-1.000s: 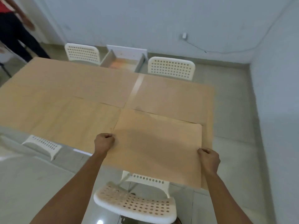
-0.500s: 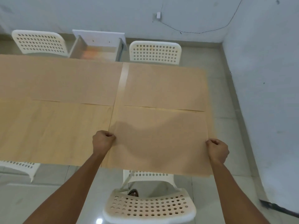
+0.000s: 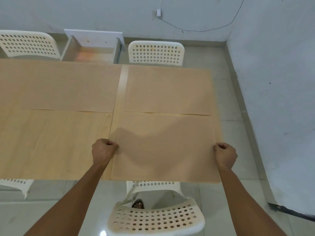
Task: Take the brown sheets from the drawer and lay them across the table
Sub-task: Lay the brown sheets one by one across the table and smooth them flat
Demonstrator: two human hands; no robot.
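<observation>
- A plain indoor room, perhaps a meeting or dining room in an office or home; the view does not settle which.
- One long worktop (image 3: pixel 56 143) with a pale wood-grain top, ringed by white perforated plastic chairs (image 3: pixel 156 52).
- Bare whitish walls (image 3: pixel 272 82) meeting in a corner, a small wall fitting (image 3: pixel 158 12) with a thin cable trailing from it.
- Glossy pale floor tiles (image 3: pixel 238 193).
- An open drawer (image 3: pixel 92 48) at the worktop's far side.

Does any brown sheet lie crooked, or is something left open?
The white drawer beyond the table stands open. The brown paper sheet held by left hand and right hand lies roughly square.
</observation>
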